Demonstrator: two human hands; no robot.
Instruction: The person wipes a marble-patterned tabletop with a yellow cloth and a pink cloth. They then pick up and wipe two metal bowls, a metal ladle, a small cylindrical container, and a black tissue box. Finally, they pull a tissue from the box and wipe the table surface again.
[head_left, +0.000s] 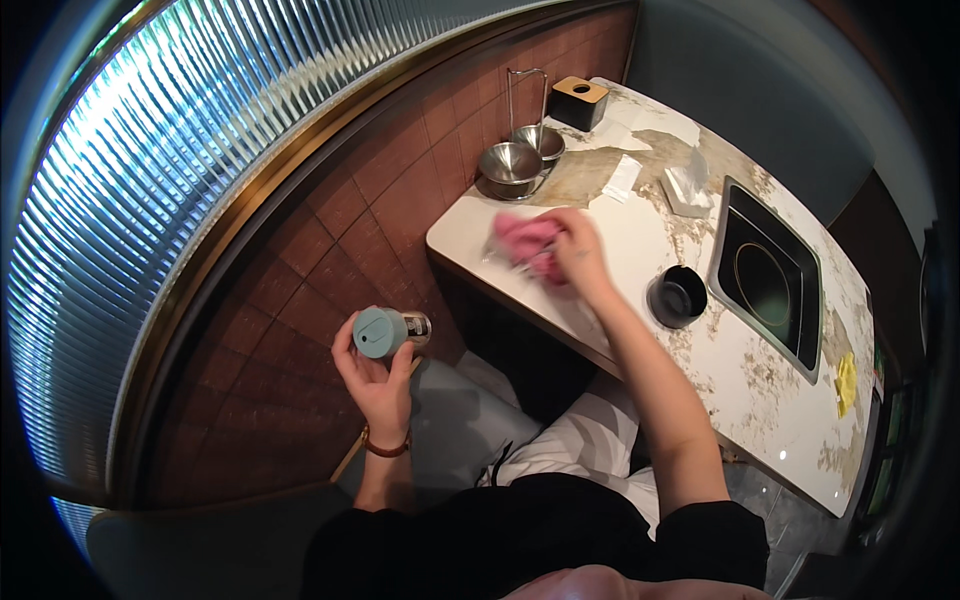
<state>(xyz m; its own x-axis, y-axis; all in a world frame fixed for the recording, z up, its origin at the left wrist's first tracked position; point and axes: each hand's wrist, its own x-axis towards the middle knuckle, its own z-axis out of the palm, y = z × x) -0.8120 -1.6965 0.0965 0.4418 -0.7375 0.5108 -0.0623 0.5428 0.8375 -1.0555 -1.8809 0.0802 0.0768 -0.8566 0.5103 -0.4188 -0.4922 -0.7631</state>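
Observation:
My left hand (381, 375) holds a small clear jar (417, 328) with a blue-green lid (379, 333), raised beside the tiled wall and off the table. A pink cloth (525, 240) is gripped in my right hand (579, 247), pressed on the left end of the marble-patterned table (622, 232). Both cloth and hand are slightly blurred. Just beyond the cloth stands a wire rack with two steel bowls (510, 163). To the right of my right forearm is a round black cup (677, 297).
A black tissue box with a wooden top (582, 91) stands at the far end. Nearer lie a white paper packet (622, 178) and crumpled white tissue (687, 187). A black cooktop (765, 281) is sunk into the table; yellow crumpled material (846, 384) lies at right. A grey bench (457, 405) is below.

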